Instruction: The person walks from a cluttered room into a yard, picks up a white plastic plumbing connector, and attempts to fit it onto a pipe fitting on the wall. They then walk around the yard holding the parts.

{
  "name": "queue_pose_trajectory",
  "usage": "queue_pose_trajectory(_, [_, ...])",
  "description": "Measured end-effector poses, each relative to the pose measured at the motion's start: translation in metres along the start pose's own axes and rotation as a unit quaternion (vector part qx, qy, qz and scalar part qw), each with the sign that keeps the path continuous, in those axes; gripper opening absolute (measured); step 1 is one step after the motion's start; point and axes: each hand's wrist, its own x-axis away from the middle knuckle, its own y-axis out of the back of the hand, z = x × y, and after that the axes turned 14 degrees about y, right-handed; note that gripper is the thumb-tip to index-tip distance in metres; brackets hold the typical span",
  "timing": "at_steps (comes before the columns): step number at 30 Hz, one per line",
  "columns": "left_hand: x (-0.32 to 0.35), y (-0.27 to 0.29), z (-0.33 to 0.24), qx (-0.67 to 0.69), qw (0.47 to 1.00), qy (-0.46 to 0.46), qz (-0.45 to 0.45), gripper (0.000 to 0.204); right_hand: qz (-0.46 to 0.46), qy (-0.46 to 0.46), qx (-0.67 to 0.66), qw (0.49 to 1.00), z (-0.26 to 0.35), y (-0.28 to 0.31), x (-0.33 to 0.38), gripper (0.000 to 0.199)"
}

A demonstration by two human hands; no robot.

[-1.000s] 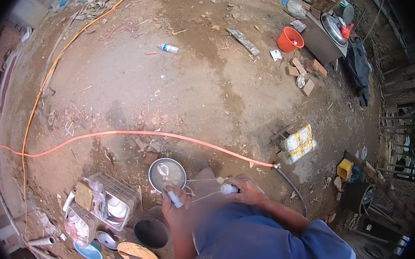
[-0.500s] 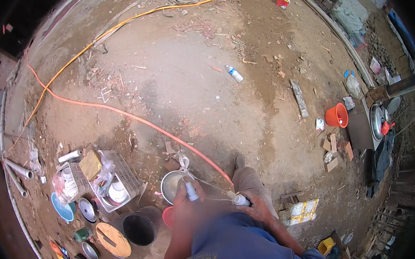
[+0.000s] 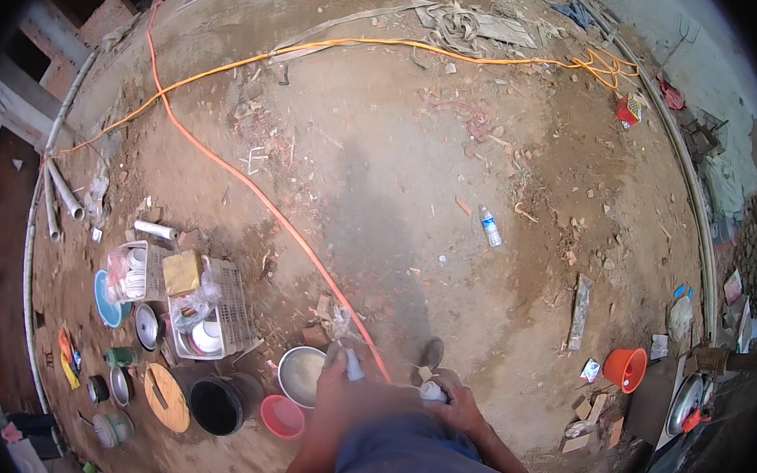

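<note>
My left hand (image 3: 331, 384) is closed round a pale blue-white cylinder (image 3: 353, 365), which stands up from the fingers; its kind is unclear. My right hand (image 3: 456, 401) grips a short white cylindrical piece (image 3: 432, 393) with a small beige block-like end (image 3: 425, 373). Both hands are in front of my body, a little apart. Beyond the left hand lies a round metal bowl (image 3: 290, 379) with something pale inside, and a red basin (image 3: 283, 416) is to its left. An orange hose (image 3: 312, 255) runs down the ground to between my hands.
At left are white crates (image 3: 240, 310) of dishes, a black bucket (image 3: 218, 406), a round wooden lid (image 3: 169, 397) and a blue basin (image 3: 110, 298). Ahead lies a water bottle (image 3: 491, 228). An orange bucket (image 3: 624, 368) and a plank (image 3: 580, 311) are at right. A yellow cable (image 3: 328, 43) crosses the far ground.
The view has tilted and turned, so ground objects sit lower and the bottle farther right. Both hands keep their white pieces, and the red basin now shows more fully.
</note>
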Motion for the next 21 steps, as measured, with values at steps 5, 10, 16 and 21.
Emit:
queue_pose_trajectory(5, [-0.054, -0.014, -0.018, 0.028, 0.999, -0.028, -0.035, 0.021, 0.041, 0.047, 0.042, 0.997, 0.006, 0.050, -0.075, 0.045])
queue_pose_trajectory(10, [-0.113, -0.039, -0.063, 0.054, 0.995, -0.065, -0.057, 0.020, 0.085, 0.050, 0.053, 0.994, 0.030, 0.077, -0.170, 0.046])
queue_pose_trajectory(16, [-0.228, -0.021, -0.142, 0.063, 0.995, -0.069, -0.021, 0.023, 0.086, -0.040, 0.072, 0.993, 0.068, 0.102, -0.308, 0.045])
queue_pose_trajectory(21, [-0.288, -0.099, -0.244, 0.146, 0.988, -0.032, 0.026, 0.025, 0.080, -0.010, 0.114, 0.990, 0.093, 0.112, -0.405, 0.047])
